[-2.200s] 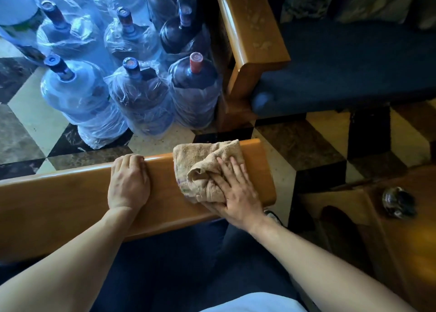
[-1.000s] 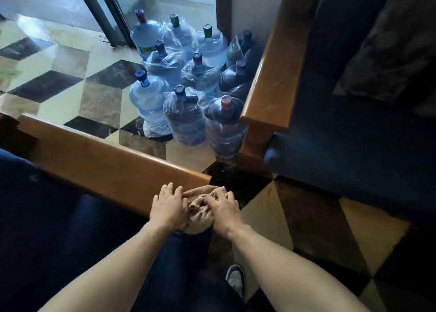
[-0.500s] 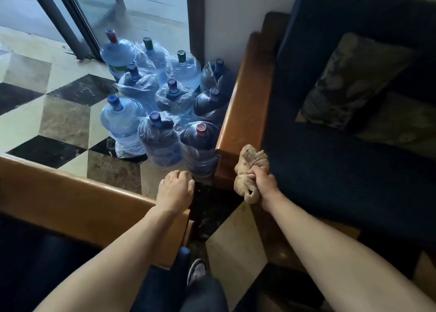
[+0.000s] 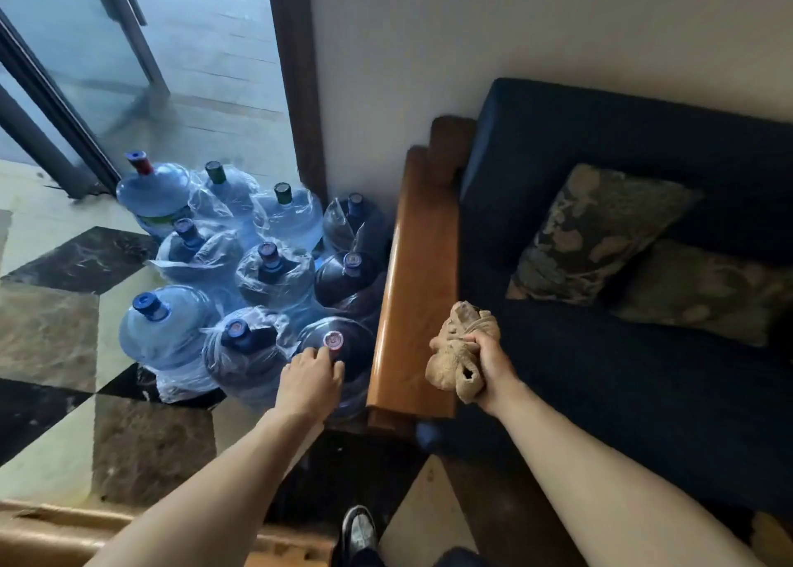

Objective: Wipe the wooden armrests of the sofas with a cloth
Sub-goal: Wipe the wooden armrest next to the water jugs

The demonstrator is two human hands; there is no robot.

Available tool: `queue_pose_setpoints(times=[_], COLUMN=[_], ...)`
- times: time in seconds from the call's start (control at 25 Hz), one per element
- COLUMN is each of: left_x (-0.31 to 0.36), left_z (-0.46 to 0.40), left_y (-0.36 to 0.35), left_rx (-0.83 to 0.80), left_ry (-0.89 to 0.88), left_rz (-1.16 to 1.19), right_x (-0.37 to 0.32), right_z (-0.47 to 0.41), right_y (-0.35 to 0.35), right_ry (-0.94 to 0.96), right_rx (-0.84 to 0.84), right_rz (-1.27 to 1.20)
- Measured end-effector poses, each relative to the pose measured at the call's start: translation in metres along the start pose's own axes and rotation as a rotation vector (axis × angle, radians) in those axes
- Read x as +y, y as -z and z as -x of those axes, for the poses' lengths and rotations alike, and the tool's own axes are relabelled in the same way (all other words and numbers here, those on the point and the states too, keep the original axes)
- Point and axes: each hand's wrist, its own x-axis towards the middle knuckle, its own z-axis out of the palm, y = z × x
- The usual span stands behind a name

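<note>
My right hand grips a bunched tan cloth in the air, just over the right edge of the near end of a wooden armrest. That armrest belongs to a dark blue sofa against the wall. My left hand reaches forward with relaxed fingers, over the dark water bottle left of the armrest; whether it touches the bottle is unclear. The wooden armrest of the first sofa shows at the bottom left edge.
Several large water bottles, some wrapped in plastic, stand on the tiled floor left of the armrest. Two patterned cushions lie on the blue sofa. A dark door frame and glass door are behind. My shoe shows below.
I left the first armrest and moved toward the blue sofa. My right hand carried the bunched cloth up to its armrest. My left hand came off the first armrest and reached toward the bottles.
</note>
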Motion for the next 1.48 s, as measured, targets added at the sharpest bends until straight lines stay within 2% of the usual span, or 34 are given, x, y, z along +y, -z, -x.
queue_pose_setpoints(times=[0.28,0.52,0.6,0.76,0.92,1.04,1.16,1.24,1.28,1.4,1.48], left_x=[0.059,0.096,0.105,0.114,0.112,0.099,0.101,0.105,0.106,0.107,0.106], left_z=[-0.127,-0.242,-0.281,-0.386,-0.446,-0.461,-0.465,-0.463,-0.461,-0.452,-0.438], left_y=[0.025,0.023,0.022,0.004,-0.045,-0.076,-0.082,-0.077,-0.073,-0.059,-0.051], left_rx=[0.002,0.024,0.031,0.034,-0.042,0.003,0.096,0.113,0.095,0.060,0.048], left_ry=[-0.112,-0.114,-0.159,-0.313,-0.506,-0.473,-0.471,-0.466,-0.472,-0.484,-0.445], left_rz=[-0.059,-0.093,-0.058,0.011,0.065,0.184,0.263,0.292,0.307,0.387,0.417], right_x=[-0.082,-0.155,-0.176,-0.210,-0.210,-0.210,-0.216,-0.212,-0.208,-0.192,-0.190], right_z=[-0.079,-0.185,-0.223,-0.328,-0.422,-0.468,-0.479,-0.471,-0.465,-0.440,-0.428], right_y=[0.003,-0.022,-0.040,-0.085,-0.117,-0.140,-0.156,-0.157,-0.154,-0.122,-0.085], right_ry=[0.082,0.220,0.330,0.571,0.572,0.634,0.616,0.701,0.789,1.037,1.027], right_rx=[0.130,0.103,0.195,0.396,0.427,0.610,0.749,0.680,0.588,0.148,-0.062], right_rz=[0.122,0.261,0.410,0.884,1.293,1.386,1.450,1.471,1.495,1.579,1.564])
